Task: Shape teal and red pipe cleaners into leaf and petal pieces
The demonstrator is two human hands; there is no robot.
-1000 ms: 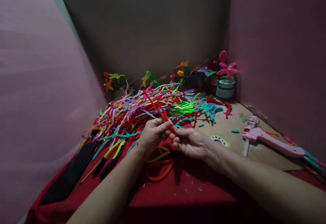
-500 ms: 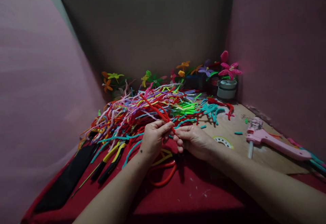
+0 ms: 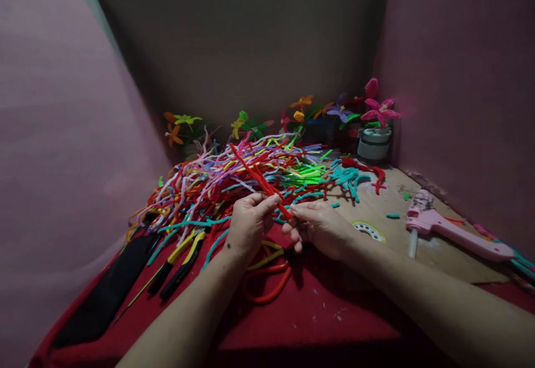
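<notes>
A few red pipe cleaners [image 3: 258, 178] lie together in a slanting bundle, held in front of a heap of loose ones. My left hand [image 3: 249, 222] is closed around the bundle's lower part, thumb on top. Close beside it, my right hand [image 3: 321, 227] pinches the bundle's lower end between thumb and fingers. Beneath the hands, a pair of scissors with orange-red loop handles [image 3: 267, 295] rests on the red cloth, its upper part hidden.
Behind the hands spreads a heap of multicoloured pipe cleaners [image 3: 200, 184]. Yellow-black pliers [image 3: 184, 262] and a black pouch [image 3: 104, 290] lie left. A pink glue gun [image 3: 455, 234] and a tape roll [image 3: 368, 231] are right. Pipe-cleaner flowers [image 3: 380, 112] stand along the back.
My right fingers have drawn slightly away from the left ones, exposing more of the bundle's lower end. The red pipe cleaners now lie closer together and straighter. The view has shifted slightly.
</notes>
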